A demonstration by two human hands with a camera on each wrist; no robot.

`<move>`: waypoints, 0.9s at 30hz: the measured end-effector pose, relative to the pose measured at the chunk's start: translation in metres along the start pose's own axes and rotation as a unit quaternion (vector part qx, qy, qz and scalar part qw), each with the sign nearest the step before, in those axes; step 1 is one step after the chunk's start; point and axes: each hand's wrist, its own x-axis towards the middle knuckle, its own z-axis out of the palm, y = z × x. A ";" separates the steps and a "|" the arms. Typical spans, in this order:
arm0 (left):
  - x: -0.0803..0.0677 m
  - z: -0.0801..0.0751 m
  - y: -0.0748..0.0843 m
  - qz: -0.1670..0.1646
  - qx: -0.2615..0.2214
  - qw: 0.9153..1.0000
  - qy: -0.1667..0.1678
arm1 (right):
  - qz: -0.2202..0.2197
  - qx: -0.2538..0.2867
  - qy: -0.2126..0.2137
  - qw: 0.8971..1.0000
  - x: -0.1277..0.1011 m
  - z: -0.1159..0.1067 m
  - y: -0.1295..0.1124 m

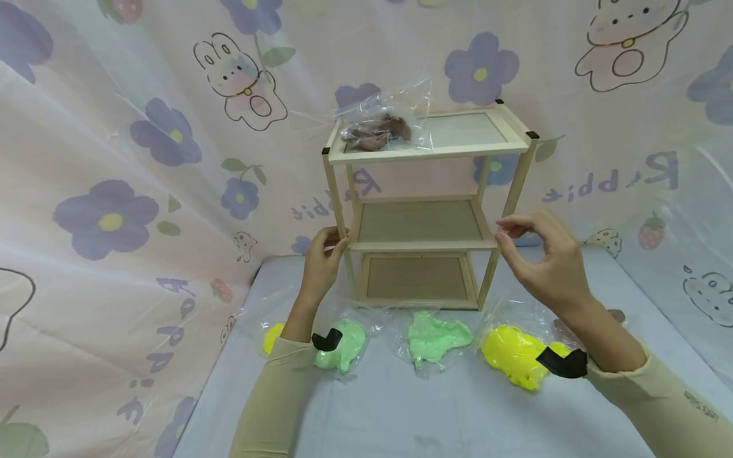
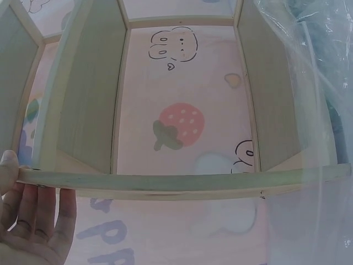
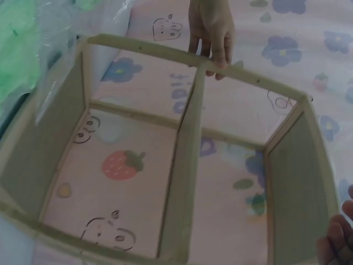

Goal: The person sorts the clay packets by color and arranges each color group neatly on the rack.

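A three-tier wooden shelf rack [image 1: 424, 247] stands in the head view. My left hand [image 1: 322, 261] grips its left front post beside the middle tier; in the left wrist view its thumb [image 2: 8, 165] lies over the post, with the other fingers underneath. My right hand [image 1: 546, 257] pinches at the right front post, thumb and index fingertips close together; the exact contact is hidden. Curled fingers [image 3: 336, 240] of that hand show at the right wrist view's edge. A clear bag of brown, clay-like stuff [image 1: 378, 133] lies on the top tier.
On the white-covered table [image 1: 401, 420] in front of the rack lie bags of soft green [image 1: 438, 337] and yellow [image 1: 512, 356] material. Another green bag [image 1: 349, 343] and a yellow one [image 1: 272, 337] sit by my left forearm. A printed curtain [image 1: 378, 38] hangs behind.
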 end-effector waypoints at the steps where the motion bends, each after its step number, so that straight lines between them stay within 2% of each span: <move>1: 0.000 0.000 0.000 -0.001 -0.003 1.000 0.000 | 0.008 -0.004 -0.002 1.000 -0.005 -0.003 0.001; 7: 0.000 -0.002 -0.002 0.004 -0.005 1.000 -0.001 | 0.041 -0.037 -0.020 0.998 -0.032 -0.019 0.015; 12: -0.001 -0.002 -0.002 0.006 0.001 1.000 -0.005 | 0.084 -0.077 -0.050 0.992 -0.056 -0.037 0.026; 22: 0.000 0.001 0.000 0.001 0.003 1.000 -0.001 | 0.190 -0.145 -0.059 0.969 -0.103 -0.077 0.053; 27: 0.000 0.000 -0.001 0.003 0.003 1.000 0.000 | 0.229 -0.172 -0.090 0.954 -0.124 -0.094 0.066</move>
